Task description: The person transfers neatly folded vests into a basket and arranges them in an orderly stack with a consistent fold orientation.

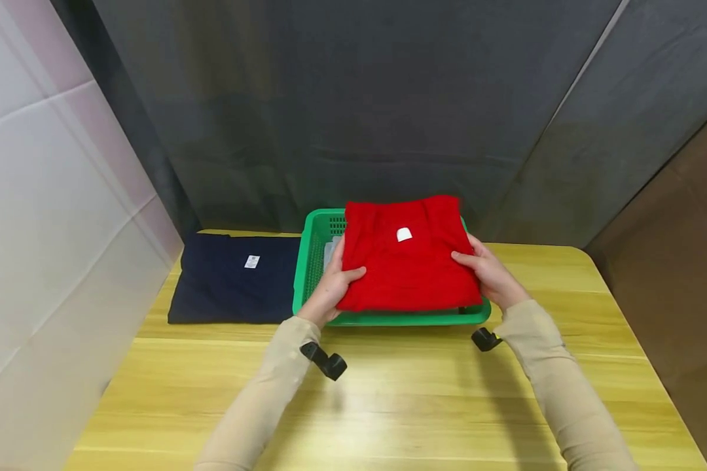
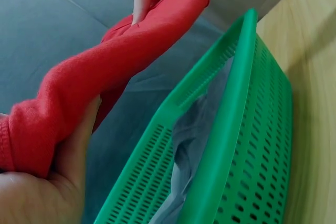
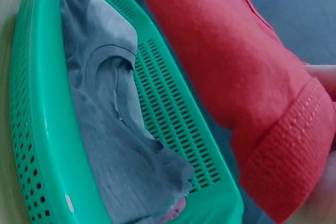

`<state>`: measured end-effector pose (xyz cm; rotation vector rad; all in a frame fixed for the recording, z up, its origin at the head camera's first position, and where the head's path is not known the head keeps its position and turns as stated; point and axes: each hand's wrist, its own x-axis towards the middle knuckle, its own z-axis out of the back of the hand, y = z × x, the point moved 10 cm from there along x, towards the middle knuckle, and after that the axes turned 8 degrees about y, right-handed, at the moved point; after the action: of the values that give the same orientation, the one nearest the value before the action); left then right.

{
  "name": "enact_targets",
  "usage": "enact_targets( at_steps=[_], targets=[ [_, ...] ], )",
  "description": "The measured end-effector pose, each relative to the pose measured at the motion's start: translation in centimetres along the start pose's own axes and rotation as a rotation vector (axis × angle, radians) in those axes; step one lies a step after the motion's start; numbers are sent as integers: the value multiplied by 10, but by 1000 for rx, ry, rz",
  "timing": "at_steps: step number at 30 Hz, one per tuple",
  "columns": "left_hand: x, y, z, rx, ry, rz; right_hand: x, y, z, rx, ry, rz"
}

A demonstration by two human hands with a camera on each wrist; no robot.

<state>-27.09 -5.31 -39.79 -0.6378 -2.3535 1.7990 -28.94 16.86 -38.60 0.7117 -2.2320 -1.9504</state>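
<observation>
A folded red garment (image 1: 409, 275) with a small white label and ribbed edging is held up over the green basket (image 1: 409, 319). My left hand (image 1: 334, 284) grips its left edge, thumb on top and fingers underneath. At the opposite edge my right hand (image 1: 488, 269) pinches the cloth in the same way. The left wrist view shows the red bundle well above the basket rim, with the left palm (image 2: 39, 200) beneath it. Inside the basket lies a loose grey T-shirt (image 3: 118, 129), its neckline visible in the right wrist view.
A folded navy garment (image 1: 230, 288) with a white label lies flat on the wooden table (image 1: 389, 399), left of the basket. A bit of pink cloth (image 3: 174, 211) shows beneath the grey shirt. Dark cloth (image 1: 353, 111) hangs behind the table, with pale panels (image 1: 47, 216) at left.
</observation>
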Motion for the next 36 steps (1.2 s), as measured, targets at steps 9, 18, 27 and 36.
enact_targets(
  at_steps=[9, 18, 27, 36],
  targets=[
    [1, 5, 10, 36, -19, 9, 9, -13, -5, -33, -3, -45],
    [8, 18, 21, 88, -45, 51, 21, -28, 0, -94, -11, -102],
    [18, 27, 25, 114, -77, 62, 30, -37, 3, -115, -11, -131],
    [25, 36, 26, 151, -88, 73, 35, -47, 9, -145, -26, -152]
  ],
)
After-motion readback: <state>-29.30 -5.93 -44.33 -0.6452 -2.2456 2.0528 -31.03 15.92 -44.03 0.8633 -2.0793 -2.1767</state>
